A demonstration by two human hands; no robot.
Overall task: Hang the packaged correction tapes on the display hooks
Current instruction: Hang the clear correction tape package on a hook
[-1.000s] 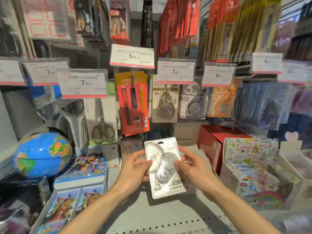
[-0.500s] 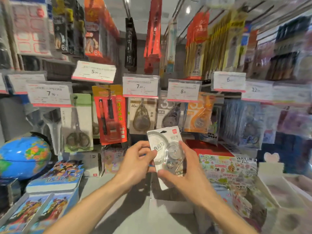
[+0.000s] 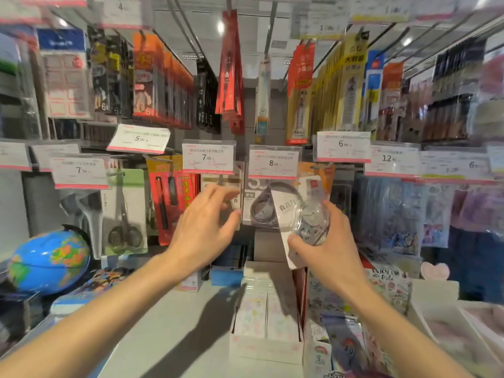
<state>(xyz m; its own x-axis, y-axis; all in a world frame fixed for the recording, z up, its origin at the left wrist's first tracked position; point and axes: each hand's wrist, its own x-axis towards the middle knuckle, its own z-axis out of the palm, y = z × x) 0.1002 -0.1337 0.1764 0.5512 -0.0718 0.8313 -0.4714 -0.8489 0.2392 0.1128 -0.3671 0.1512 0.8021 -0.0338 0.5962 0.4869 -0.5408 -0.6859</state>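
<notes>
Clear-blistered correction tape pack [image 3: 301, 214] is being pinched in the right hand [image 3: 326, 241], tilted; its hang hole should be squared to the hook while the empty, spread left hand [image 3: 204, 227] is steadying hung packs [image 3: 231, 199].

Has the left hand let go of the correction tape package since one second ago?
Yes. The left hand left the package and went up to the packs under the 7.90 price tag.

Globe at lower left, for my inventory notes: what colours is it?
Bright blue globe with green, yellow and orange landmasses; the head view shows it.

Globe [image 3: 49, 261] beside packaged scissors [image 3: 124, 214]
</notes>
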